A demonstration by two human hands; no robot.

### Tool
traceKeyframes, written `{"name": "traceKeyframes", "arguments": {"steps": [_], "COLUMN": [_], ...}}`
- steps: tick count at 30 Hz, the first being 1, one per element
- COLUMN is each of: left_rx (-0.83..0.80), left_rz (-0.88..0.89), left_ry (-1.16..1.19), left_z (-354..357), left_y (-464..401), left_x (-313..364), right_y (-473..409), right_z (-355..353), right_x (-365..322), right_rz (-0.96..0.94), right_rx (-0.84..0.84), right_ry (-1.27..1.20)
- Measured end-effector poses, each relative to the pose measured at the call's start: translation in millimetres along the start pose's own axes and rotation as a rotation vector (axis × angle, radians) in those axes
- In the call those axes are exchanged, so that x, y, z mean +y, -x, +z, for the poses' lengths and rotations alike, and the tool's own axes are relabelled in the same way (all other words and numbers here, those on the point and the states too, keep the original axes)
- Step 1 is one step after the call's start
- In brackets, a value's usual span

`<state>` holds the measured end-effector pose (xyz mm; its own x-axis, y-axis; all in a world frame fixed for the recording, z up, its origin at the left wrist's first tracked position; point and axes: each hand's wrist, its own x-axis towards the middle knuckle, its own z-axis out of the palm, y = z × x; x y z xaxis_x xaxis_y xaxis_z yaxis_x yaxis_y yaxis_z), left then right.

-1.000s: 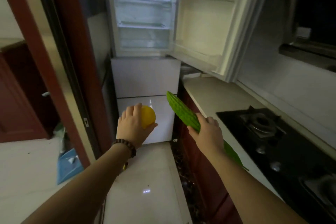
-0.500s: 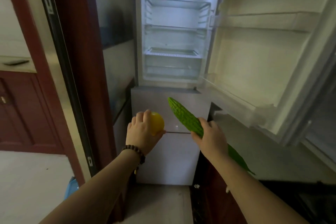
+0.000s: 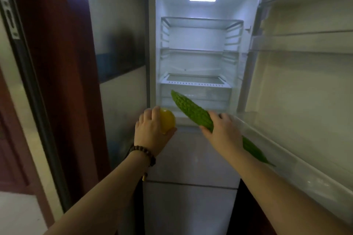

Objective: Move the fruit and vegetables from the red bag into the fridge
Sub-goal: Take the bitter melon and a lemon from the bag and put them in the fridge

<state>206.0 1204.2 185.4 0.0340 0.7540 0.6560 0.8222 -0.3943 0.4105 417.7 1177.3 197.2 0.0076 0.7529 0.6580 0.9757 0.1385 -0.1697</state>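
Right hand (image 3: 222, 131) grips gourd (image 3: 193, 113) mid-length, long axis tip-forward-left toward drawer (image 3: 194, 89) just beyond; left hand (image 3: 150, 131), level alongside, cups yellow fruit (image 3: 168, 120), equally near fridge (image 3: 200, 44) opening.

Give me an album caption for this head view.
Left hand holding yellow fruit, right hand holding bitter gourd, before the open fridge.
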Motion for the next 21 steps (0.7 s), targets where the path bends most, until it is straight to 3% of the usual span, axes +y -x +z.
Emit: {"name": "traceKeyframes", "arguments": {"steps": [10,21], "left_rx": [0.143,0.141], "left_rz": [0.160,0.223], "left_ry": [0.076,0.257], "left_z": [32.9,99.3], "left_y": [-203.5,-305.7], "left_x": [-35.8,-46.3], "right_y": [-207.1,-337.4], "right_z": [33.4,43.7], "right_x": [7.2,44.0], "right_rz": [-0.009,0.012], "right_rx": [0.132,0.104], "right_ry": [0.169,0.358]}}
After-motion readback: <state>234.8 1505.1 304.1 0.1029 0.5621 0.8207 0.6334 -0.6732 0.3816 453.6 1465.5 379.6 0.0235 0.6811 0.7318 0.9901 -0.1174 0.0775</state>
